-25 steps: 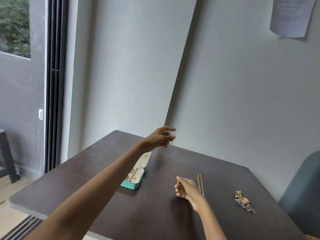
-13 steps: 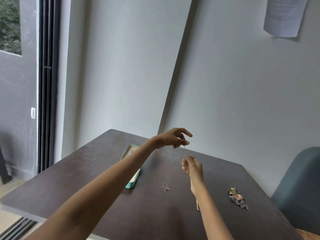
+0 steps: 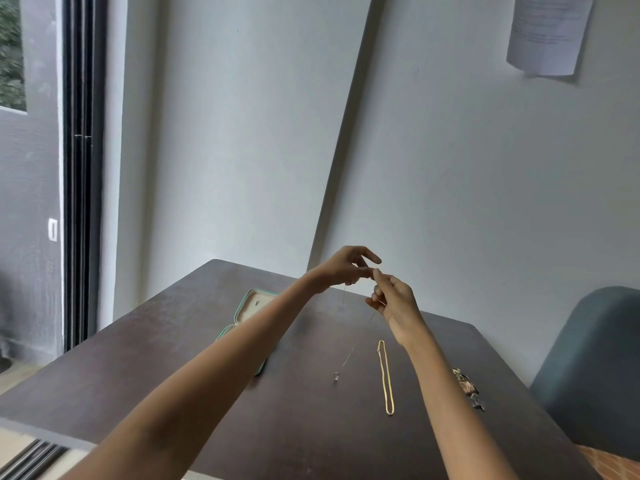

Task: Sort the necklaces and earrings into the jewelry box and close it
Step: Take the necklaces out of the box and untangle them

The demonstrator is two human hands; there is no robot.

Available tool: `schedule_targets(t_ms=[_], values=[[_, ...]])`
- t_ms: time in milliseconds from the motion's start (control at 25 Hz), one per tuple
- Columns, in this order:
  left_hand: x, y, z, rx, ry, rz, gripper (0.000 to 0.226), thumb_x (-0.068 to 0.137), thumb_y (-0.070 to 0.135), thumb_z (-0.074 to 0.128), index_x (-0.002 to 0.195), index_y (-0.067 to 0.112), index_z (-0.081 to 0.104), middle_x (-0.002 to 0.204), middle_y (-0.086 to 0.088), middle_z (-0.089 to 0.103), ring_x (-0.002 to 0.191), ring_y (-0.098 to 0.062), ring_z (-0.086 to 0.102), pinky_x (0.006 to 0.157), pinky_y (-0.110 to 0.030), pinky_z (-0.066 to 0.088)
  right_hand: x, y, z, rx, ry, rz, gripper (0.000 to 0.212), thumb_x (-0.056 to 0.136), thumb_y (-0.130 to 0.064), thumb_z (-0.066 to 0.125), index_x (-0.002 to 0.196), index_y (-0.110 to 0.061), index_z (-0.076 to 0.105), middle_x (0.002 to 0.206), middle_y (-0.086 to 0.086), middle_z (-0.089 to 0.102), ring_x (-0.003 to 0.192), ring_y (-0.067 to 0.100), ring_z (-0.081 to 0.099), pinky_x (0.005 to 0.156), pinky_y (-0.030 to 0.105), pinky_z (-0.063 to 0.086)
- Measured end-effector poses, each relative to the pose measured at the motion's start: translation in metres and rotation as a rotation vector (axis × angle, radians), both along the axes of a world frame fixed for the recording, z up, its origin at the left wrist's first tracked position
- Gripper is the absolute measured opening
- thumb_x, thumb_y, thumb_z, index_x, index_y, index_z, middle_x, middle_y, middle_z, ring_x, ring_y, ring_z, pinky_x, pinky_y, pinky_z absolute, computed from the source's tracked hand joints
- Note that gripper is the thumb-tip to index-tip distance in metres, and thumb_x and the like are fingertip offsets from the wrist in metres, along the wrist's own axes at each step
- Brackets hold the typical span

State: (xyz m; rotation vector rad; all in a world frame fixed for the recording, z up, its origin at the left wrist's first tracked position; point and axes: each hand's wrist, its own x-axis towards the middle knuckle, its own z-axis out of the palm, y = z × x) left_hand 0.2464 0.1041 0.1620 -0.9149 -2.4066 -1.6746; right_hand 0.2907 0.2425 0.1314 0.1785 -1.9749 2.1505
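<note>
Head view: two bare hands are raised above the dark brown wooden table [image 3: 311, 427], meeting over its far half. The left hand [image 3: 346, 268] pinches the top of one thin, fine chain necklace [image 3: 349, 355] between thumb and fingertips, its other fingers spread loosely. The right hand [image 3: 393, 299], fingers curled, pinches the same chain just beside the left. The chain hangs down to a small clear pendant [image 3: 336, 375] close to the tabletop. One open teal jewelry box [image 3: 254, 306] with a cream lining lies on the table left of that hanging chain, partly hidden by the left forearm. One gold chain necklace [image 3: 386, 375] lies stretched out just right of the hanging chain. One cluster of dark, mottled jewelry [image 3: 469, 389] lies farther right; its pieces cannot be counted.
</note>
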Motion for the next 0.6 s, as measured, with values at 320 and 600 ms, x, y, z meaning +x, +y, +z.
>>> schedule_targets(t_ms=[320,600], values=[[0.007,0.007,0.006,0.025,-0.088,-0.041,0.021,0.09,0.022,0.062,0.104,0.006,0.062,0.066,-0.002,0.051,0.051,-0.012,0.038,0.048,-0.02,0.033,0.005,0.016,-0.002,0.225,0.136,-0.098,0.01,0.09,-0.02,0.061,0.083,-0.014,0.066,0.052,-0.004,0.036,0.049,0.009,0.032,0.055,0.025,0.031],[0.016,-0.006,-0.009,-0.075,-0.115,-0.035,0.032,0.093,0.037,0.054,0.089,0.006,0.064,0.061,-0.002,0.036,0.053,-0.012,0.038,0.054,-0.022,0.039,0.018,0.003,0.009,-0.019,0.088,-0.12,0.014,0.087,-0.009,0.053,0.073,-0.012,0.054,0.062,0.002,0.047,0.05,0.013,0.04,0.049,0.024,0.033]])
